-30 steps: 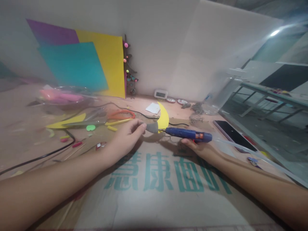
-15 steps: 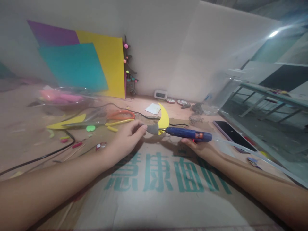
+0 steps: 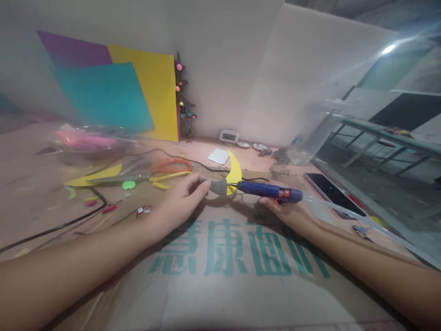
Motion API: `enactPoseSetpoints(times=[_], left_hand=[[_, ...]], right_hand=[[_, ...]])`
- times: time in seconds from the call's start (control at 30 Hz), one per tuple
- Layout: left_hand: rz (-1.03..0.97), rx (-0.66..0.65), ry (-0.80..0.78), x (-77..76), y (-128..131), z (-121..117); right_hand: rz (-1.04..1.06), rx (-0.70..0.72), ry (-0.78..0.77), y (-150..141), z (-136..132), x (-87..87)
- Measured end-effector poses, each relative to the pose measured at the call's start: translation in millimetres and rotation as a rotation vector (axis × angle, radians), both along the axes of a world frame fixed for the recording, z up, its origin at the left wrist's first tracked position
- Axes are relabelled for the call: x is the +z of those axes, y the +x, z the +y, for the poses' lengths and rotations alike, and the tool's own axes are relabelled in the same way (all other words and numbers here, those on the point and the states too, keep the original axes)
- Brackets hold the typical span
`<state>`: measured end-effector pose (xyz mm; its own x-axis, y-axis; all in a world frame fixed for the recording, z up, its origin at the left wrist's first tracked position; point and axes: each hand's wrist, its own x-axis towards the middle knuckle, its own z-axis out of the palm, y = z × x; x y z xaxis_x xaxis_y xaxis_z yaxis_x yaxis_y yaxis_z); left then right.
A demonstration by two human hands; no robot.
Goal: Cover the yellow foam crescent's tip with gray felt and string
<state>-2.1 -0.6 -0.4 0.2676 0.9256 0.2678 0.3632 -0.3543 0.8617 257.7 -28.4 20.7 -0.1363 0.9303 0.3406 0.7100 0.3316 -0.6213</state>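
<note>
My left hand [image 3: 186, 197] pinches a small grey piece [image 3: 217, 186] between thumb and fingers. Beside that piece stands a yellow crescent moon cutout [image 3: 234, 169]; whether the two are joined I cannot tell. My right hand [image 3: 280, 210] is wrapped round a blue hot glue gun [image 3: 262, 189], its handle mostly hidden by the fingers. The gun's metal nozzle points left and meets the spot where the grey piece and the moon come together. A red light glows near its grip, and a clear glue stick [image 3: 337, 209] trails out of its back end.
Orange-handled scissors [image 3: 172, 166], a yellow foam scrap [image 3: 96, 177], a black cable [image 3: 69, 224] and a green heart [image 3: 128, 185] lie left. Behind stand coloured sheets [image 3: 106, 96] and a small digital clock [image 3: 228, 136]. A phone [image 3: 334, 194] and a clear bottle [image 3: 312, 133] are right.
The view has shifted very slightly. Both hands, the glue gun and the moon keep nearly the same positions, with the nozzle still at the grey piece.
</note>
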Motion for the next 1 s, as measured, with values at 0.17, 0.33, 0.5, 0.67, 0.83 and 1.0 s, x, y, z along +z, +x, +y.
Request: enactPoseSetpoints(times=[0.17, 0.33, 0.5, 0.67, 0.83, 1.0], left_hand=[[0.04, 0.005, 0.025, 0.9, -0.9, -1.2], [0.058, -0.003, 0.021, 3.0, -0.7, -3.0], [0.075, -0.011, 0.038, 3.4, -0.6, -2.9], [0.093, -0.014, 0.05, 3.1, -0.6, -1.8], [0.104, -0.02, 0.055, 5.7, 0.3, -3.6], [0.089, -0.02, 0.042, 3.8, 0.0, -2.2]], right_hand=[[-0.046, -0.025, 0.009, -0.6, 0.4, 1.1], [-0.041, -0.031, 0.018, -1.0, 0.2, 2.3], [-0.04, -0.029, 0.029, -1.2, -0.2, 2.6], [-0.044, -0.031, 0.01, -2.0, 0.7, 3.7], [-0.066, -0.059, 0.033, 2.0, 2.5, -1.4], [-0.097, -0.062, 0.079, 6.2, 2.4, -2.6]])
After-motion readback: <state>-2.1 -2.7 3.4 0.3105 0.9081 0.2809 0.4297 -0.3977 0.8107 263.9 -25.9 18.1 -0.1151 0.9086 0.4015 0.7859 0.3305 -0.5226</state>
